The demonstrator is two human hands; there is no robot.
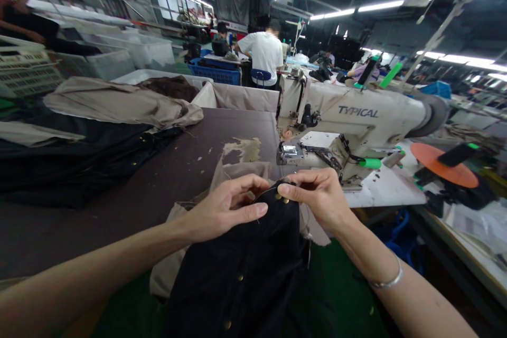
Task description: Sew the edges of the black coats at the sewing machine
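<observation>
A black garment [241, 259] with brass-coloured snaps and a beige lining hangs over the table's near edge. At its top edge, my right hand [317, 193] pinches the fabric between thumb and fingers, beside a few of the snaps. My left hand [229, 203] is at the same edge, a little to the left, thumb on the black cloth and fingers curled behind it. Loose threads stick out around the edge. Just beyond my hands stands a white sewing machine [356, 116] marked TYPICAL, its narrow arm pointing left.
Black and beige garments [127, 103] are piled on the brown tabletop [158, 185] at left. White bins [245, 96] stand behind the table. An orange disc [443, 165] and green-ended thread spools are at right. A person in a white shirt [261, 55] sits farther back.
</observation>
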